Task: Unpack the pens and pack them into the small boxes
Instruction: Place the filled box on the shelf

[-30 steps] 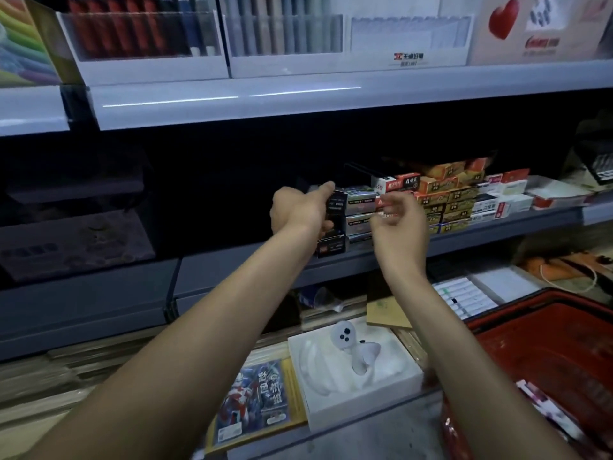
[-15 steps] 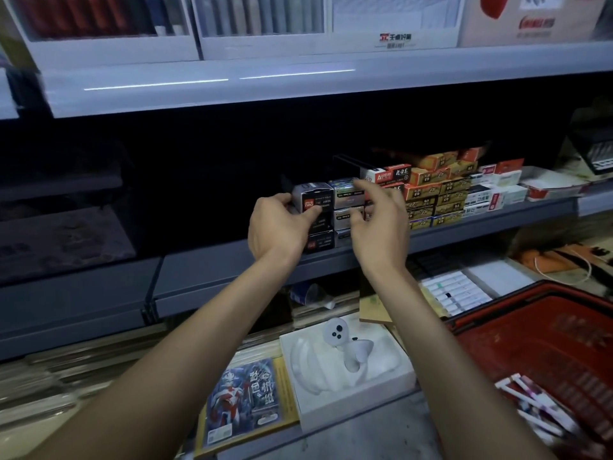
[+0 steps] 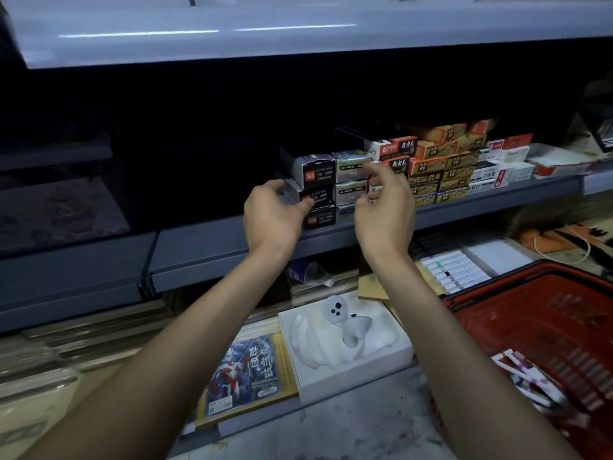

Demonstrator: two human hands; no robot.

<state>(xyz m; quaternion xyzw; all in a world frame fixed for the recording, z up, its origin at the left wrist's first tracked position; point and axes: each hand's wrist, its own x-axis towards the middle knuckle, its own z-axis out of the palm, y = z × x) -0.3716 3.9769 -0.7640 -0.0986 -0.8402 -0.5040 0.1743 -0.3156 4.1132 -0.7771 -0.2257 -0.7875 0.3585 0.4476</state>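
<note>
Seen from the head camera, the left hand [image 3: 275,214] grasps the middle box [image 3: 316,195] of a stack of three small black cardboard boxes. Its thumb lies on the printed front and its fingers go round the left side. The top box [image 3: 315,171] sits just above the thumb and the bottom box [image 3: 321,220] just below it, on the grey metal shelf [image 3: 215,247]. The right hand [image 3: 384,207] is released, its fingers loosely curled round nothing, in front of two stacked silver-green boxes [image 3: 351,167] that touch the black stack; whether its fingertips touch them cannot be told. Just right of this hand stand rectangular red-and-black boxes [image 3: 403,147] and a block of glossy yellow-orange boxes [image 3: 441,167], too blurred to count. Below and right of the right forearm, a red plastic basket [image 3: 547,310] with latticed walls holds the pens [image 3: 524,376]. They are slim, white-barrelled and lie in a loose heap, their number unclear. Below the hands, between the forearms, an open white box [image 3: 358,376] holds one white controller [image 3: 335,308] in a moulded tray. Beside it, under the left forearm, lies one glossy card pack [image 3: 243,370].
</note>
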